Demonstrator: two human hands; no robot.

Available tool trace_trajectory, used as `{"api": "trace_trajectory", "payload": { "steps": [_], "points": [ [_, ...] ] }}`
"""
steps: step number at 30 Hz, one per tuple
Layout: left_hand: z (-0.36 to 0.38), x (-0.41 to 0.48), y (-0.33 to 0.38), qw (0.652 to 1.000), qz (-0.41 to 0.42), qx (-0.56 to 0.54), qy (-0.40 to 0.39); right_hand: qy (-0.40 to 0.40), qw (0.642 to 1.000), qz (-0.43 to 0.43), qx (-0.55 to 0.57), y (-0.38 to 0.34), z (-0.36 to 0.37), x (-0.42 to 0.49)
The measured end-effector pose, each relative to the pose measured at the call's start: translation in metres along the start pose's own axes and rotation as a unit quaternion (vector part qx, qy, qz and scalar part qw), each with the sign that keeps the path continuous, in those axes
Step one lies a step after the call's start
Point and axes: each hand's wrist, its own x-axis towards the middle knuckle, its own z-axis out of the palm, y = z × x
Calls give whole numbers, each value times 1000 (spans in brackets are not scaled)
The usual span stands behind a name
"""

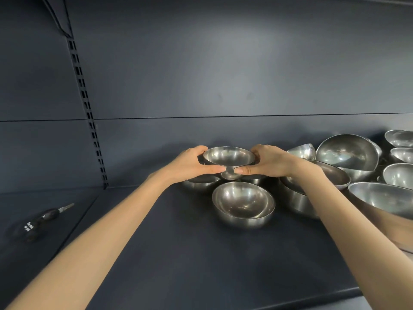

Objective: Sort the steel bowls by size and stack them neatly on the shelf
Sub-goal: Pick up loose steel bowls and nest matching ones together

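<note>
Forearms reach in over shelf point(178, 253). We've got small bowl point(229, 155) mid-shelf, left hand point(190, 166) and right hand point(268, 166) curled round its rim, thumbs pinching beneath. Unsorted bowls point(347, 152) crowd right. Sorting step in hand, we judge. Next: match size, perhaps nested pair point(243, 203) nearer us, then lower squarely.

The single wide-angle camera rides on my head, facing forward and a little down onto the dark grey metal shelf point(178, 253), its back panel point(223, 74) filling the upper half of the view. It sits near enough that my forearms point(100, 231) run in from both bottom corners, and my left hand point(190, 166) and right hand point(270, 167), gripping the small footed steel bowl point(229, 156), land near the centre.
</note>
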Motion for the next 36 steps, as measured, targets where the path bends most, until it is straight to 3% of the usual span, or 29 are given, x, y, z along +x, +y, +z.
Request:
{"api": "trace_trajectory", "payload": {
  "steps": [8,13,17,28,31,36],
  "points": [
    [-13,-5,8,998,14,-41,54,44,990,-50,123,-6,2,0],
    [-35,-18,6,996,-6,-42,72,60,954,-86,281,-20,5,-5],
    [-57,-40,6,996,-5,-52,66,57,937,-109,328,-34,16,1],
    [-117,-104,-42,994,-79,-19,79,-22,952,-133,274,-117,57,26],
    [-123,-115,-62,990,-124,-16,60,-44,952,-125,277,-128,78,33],
    [-123,-120,-83,992,-122,-23,22,-61,959,-104,255,-130,103,40]
  ]
}}
